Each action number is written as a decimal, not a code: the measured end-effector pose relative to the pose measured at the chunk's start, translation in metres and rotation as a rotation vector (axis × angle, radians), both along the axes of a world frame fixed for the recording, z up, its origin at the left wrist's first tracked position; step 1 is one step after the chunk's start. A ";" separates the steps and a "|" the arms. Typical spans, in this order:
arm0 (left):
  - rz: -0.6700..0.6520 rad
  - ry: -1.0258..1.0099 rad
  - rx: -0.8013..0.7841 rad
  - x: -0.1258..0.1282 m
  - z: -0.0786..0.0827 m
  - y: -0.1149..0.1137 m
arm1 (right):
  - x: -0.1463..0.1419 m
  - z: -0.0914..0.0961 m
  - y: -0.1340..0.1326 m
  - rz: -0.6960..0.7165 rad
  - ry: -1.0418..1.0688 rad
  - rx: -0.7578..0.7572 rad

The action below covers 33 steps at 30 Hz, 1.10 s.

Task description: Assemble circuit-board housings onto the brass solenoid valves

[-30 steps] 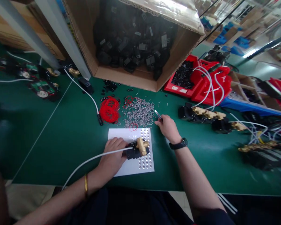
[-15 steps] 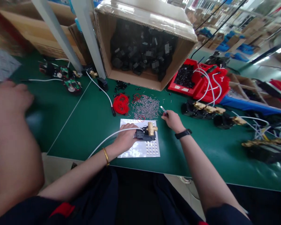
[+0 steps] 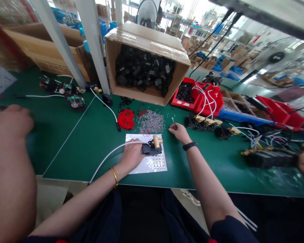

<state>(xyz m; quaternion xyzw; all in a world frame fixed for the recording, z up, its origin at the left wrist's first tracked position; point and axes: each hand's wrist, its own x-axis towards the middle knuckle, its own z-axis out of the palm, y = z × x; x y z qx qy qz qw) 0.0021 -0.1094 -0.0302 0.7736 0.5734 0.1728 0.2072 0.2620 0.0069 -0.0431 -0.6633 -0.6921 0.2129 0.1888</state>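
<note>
My left hand point(image 3: 134, 156) is closed around one end of a black plastic housing point(image 3: 147, 148). A brass tee fitting point(image 3: 157, 141) sits on the housing, and a white cable point(image 3: 108, 153) runs back from it over my hand. Under them lies a white sheet point(image 3: 136, 170) with rows of small round silvery stickers point(image 3: 159, 163). To the right, just above the green table, my right hand point(image 3: 180, 133) pinches a slim pen-like tool point(image 3: 174, 124); its exact kind is unclear. Left of that hand spreads a pile of small metal screws point(image 3: 152, 121).
A red wire coil point(image 3: 126, 119) lies beside the screws. Behind stands a cardboard box point(image 3: 148, 35) of black parts, with red bins point(image 3: 183, 103) to its right. Black units with brass fittings point(image 3: 208, 120) line the right. Other people's hands point(image 3: 11, 119) show at both edges.
The camera view has shifted, so the table scene sits further left and lower. The pen-like tool in my right hand is more upright. Another person's hand has appeared at the right edge.
</note>
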 end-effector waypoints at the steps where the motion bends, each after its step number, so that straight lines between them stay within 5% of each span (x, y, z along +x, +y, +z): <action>1: 0.000 0.004 0.002 0.000 0.000 0.000 | -0.002 0.000 0.000 -0.004 0.004 0.006; 17: -0.046 0.005 -0.026 -0.002 0.004 0.004 | -0.028 0.014 0.012 -0.046 0.084 -0.055; 20: 0.029 -0.101 -0.030 -0.015 0.003 0.005 | -0.028 0.031 -0.011 -0.051 0.233 -0.014; 23: 0.203 -0.413 -0.117 -0.022 0.002 0.009 | -0.031 0.041 -0.058 -0.042 0.416 -0.028; 29: 0.275 -0.756 -0.239 -0.005 -0.005 0.026 | -0.056 0.029 -0.133 -0.214 0.923 -0.211; 33: 0.226 -0.726 -0.245 0.002 -0.008 0.032 | -0.071 0.020 -0.138 -0.319 0.775 -0.017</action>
